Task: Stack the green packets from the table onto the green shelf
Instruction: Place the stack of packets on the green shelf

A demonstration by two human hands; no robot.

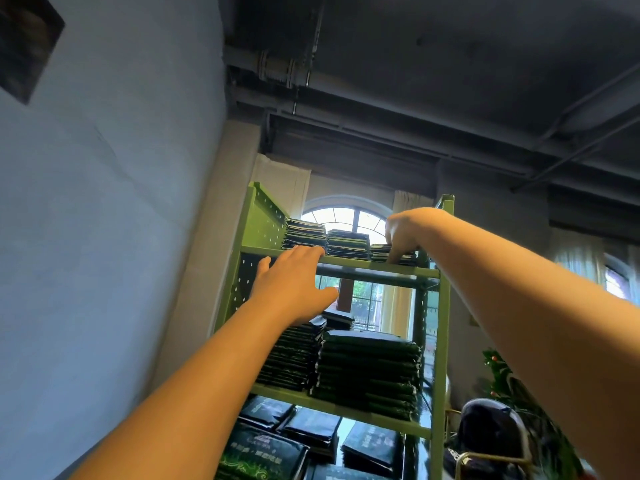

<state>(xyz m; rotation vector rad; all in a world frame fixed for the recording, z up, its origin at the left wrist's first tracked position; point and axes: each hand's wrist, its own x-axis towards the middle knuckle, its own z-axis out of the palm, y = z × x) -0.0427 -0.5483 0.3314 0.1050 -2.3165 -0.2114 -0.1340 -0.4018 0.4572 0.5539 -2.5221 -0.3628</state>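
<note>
Three packet stacks (348, 244) are counted on green shelf (263, 223), above the spread left grip (291, 285). Rightmost stack (379, 252) is pinched by right grip (403, 233).

green shelf (263, 220): painted metal, smooth, half-matt, punched side panels | green packets (367, 372): glossy plastic film, slightly wrinkled | wall (104, 237), left of frame: matt paint, little uneven | pipes (273, 65), top: dull grey metal | curtain (282, 181): thin pale cloth

- Daylight blows out the arched window (346, 216) just behind the right hand (403, 235).
- The ceiling (450, 64) above that hand sits dim and shadowed.
- Wide-angle distortion bends the edges.
</note>
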